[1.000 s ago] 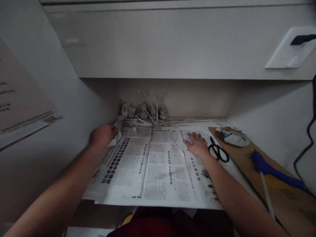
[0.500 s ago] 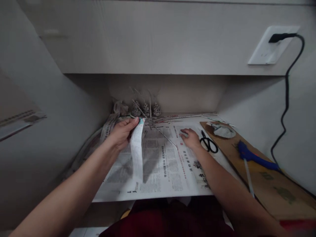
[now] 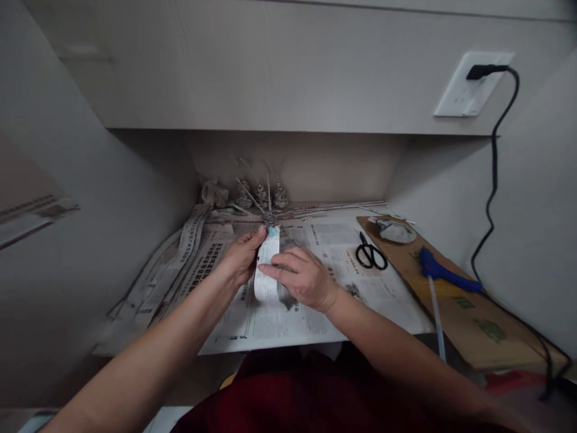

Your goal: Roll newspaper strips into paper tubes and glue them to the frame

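My left hand (image 3: 243,255) pinches the upper edge of a newspaper strip (image 3: 267,288), its thumb near a teal patch at the top. The strip hangs down and curves at its lower end. My right hand (image 3: 309,279) has its fingers closed across the strip's middle from the right; the thumb is hidden. Just beyond the strip's top is a small woven paper piece (image 3: 269,218) with thin rolled paper sticks spreading from it. Spread newspaper (image 3: 315,328) lies beneath both hands.
Several woven paper cones (image 3: 280,195) stand at the back beside rolled paper sticks (image 3: 333,207). Newspaper strips (image 3: 192,240) are piled left. Black scissors (image 3: 371,255) lie right, near cardboard (image 3: 464,325) bearing a blue glue gun (image 3: 451,278). Its black cord (image 3: 494,162) runs along the right wall.
My right hand has moved left from above the newspaper onto the strip and closed on it. My left hand has shifted slightly right with the strip. The camera view has turned a little.
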### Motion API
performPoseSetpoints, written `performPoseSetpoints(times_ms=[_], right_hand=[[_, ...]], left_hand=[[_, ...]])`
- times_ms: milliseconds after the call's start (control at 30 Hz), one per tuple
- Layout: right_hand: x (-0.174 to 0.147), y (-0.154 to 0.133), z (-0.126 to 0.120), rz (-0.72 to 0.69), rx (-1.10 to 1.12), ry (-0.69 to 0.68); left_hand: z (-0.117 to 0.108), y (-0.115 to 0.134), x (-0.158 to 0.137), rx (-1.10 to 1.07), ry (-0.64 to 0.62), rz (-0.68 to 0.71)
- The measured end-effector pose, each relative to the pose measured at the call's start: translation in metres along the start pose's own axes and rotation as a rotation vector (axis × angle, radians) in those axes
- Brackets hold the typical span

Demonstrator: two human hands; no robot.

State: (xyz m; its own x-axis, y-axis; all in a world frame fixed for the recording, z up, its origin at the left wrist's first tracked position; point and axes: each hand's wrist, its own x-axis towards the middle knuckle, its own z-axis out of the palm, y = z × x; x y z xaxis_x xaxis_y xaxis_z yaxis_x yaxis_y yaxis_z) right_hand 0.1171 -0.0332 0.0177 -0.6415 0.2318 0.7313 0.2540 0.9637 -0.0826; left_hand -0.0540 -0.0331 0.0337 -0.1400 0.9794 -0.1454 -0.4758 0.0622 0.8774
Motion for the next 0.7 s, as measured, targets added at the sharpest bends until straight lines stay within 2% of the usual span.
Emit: performPoseSetpoints(times_ms=[67, 133, 233, 333, 400, 433, 500, 600, 633, 700], right_hand=[[0.001, -0.007, -0.002, 0.097, 0.152, 0.077], [0.004, -0.012, -0.005, 0.267, 0.301, 0.161], [0.01, -0.018, -0.009, 0.465, 0.504, 0.212], [0.011, -0.019, -0.011, 0.625, 0.771, 0.098], [0.011, -0.014, -0.015, 0.783, 0.961, -0.041], [0.011, -0.01, -0.017, 0.869, 1.036, -0.062], [0.011, 0.001, -0.025, 1.031, 1.158, 0.048], [0.014, 0.021, -0.038, 1.205, 1.304, 0.409], [0.014, 0.028, -0.041, 1.248, 1.331, 0.49], [0.012, 0.041, -0.043, 1.323, 1.347, 0.557]], left_hand=[[-0.005, -0.001, -0.006, 0.008, 0.0, -0.008], [-0.008, -0.002, -0.013, 0.008, -0.027, -0.032], [-0.008, -0.004, -0.022, -0.023, -0.047, -0.057], [-0.011, -0.005, -0.028, -0.051, -0.036, -0.082], [-0.019, -0.005, -0.032, -0.04, -0.045, -0.097], [-0.025, -0.003, -0.034, -0.019, -0.052, -0.093], [-0.041, 0.002, -0.043, 0.055, -0.038, -0.069], [-0.074, 0.015, -0.064, 0.24, -0.064, -0.043], [-0.085, 0.021, -0.073, 0.304, -0.104, -0.04], [-0.108, 0.029, -0.092, 0.463, -0.171, -0.079]])
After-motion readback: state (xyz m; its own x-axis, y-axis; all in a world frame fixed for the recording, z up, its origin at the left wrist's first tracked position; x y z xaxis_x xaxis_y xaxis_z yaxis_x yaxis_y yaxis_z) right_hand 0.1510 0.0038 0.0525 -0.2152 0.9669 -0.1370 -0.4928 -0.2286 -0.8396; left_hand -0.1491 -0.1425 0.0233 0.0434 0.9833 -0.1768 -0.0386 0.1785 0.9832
